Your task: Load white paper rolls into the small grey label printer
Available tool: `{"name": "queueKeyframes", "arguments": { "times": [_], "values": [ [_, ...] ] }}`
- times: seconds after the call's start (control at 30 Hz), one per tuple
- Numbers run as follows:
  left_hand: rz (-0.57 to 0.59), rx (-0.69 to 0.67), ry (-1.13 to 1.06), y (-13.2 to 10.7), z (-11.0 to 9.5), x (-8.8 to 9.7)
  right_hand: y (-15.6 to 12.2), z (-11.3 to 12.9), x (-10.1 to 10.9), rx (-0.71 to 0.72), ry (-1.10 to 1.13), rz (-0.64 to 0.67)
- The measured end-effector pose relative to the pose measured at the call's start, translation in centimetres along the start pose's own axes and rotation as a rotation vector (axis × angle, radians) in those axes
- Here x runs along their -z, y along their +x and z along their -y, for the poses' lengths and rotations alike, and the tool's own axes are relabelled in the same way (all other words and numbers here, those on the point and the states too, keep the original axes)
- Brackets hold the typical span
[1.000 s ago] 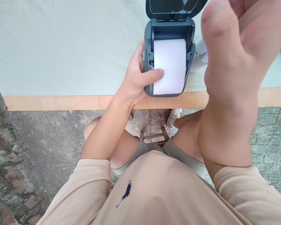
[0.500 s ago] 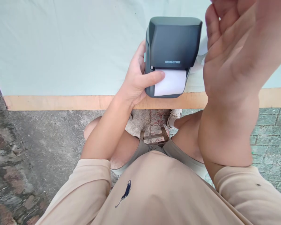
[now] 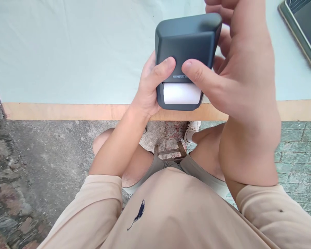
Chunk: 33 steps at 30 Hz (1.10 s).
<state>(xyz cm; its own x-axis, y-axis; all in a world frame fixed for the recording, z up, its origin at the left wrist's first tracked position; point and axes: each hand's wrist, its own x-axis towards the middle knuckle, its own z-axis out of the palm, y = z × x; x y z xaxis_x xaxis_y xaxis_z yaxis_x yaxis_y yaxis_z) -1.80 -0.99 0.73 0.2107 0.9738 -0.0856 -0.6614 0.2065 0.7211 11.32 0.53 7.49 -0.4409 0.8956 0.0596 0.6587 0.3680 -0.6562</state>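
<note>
A dark label printer (image 3: 186, 48) marked NIIMBOT is held up over the near edge of the table, with a strip of white label paper (image 3: 181, 93) showing at its lower front. My left hand (image 3: 151, 83) grips its left side, the thumb lying on the lid and the other fingers hidden behind. On the right, my right hand (image 3: 238, 72) has its thumb on the lid just above the paper. Its other fingers reach around the printer's right edge, partly hidden.
A pale blue cloth (image 3: 72, 52) covers the table, which has a wood-coloured front edge (image 3: 54, 111). At the upper right lies a dark flat object (image 3: 304, 31) with a lighter rim. Below are my knees, a wooden stool (image 3: 169, 151) and paving.
My right hand has come in from the right and taken hold of the printer's right side. My left thumb has moved from the paper up onto the lid, which sits lower over the paper.
</note>
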Motion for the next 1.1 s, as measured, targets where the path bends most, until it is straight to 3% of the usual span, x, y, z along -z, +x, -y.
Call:
{"name": "queueKeyframes", "arguments": {
  "times": [0.13,0.3,0.5,0.7,0.93,1.1],
  "values": [
    [-0.002,-0.028,-0.057,-0.1,-0.2,-0.2,-0.2,0.2,0.3,0.009,-0.044,0.066],
    [0.019,-0.012,-0.066,0.0,-0.4,-0.1,0.0,0.4,0.3,-0.016,-0.076,0.053],
    [-0.141,0.124,-0.033,0.3,-0.5,1.0,-0.2,0.0,0.6,-0.050,-0.159,-0.006],
    [0.009,-0.002,-0.032,0.9,0.1,1.2,-0.6,-0.7,1.1,-0.007,-0.185,-0.046],
    [-0.057,0.036,0.048,0.8,0.1,1.1,-0.9,-1.1,2.2,0.024,-0.176,0.109],
    [-0.083,0.027,0.026,1.0,0.4,1.5,-0.9,-0.3,2.2,-0.030,-0.160,0.092]
  ]
}}
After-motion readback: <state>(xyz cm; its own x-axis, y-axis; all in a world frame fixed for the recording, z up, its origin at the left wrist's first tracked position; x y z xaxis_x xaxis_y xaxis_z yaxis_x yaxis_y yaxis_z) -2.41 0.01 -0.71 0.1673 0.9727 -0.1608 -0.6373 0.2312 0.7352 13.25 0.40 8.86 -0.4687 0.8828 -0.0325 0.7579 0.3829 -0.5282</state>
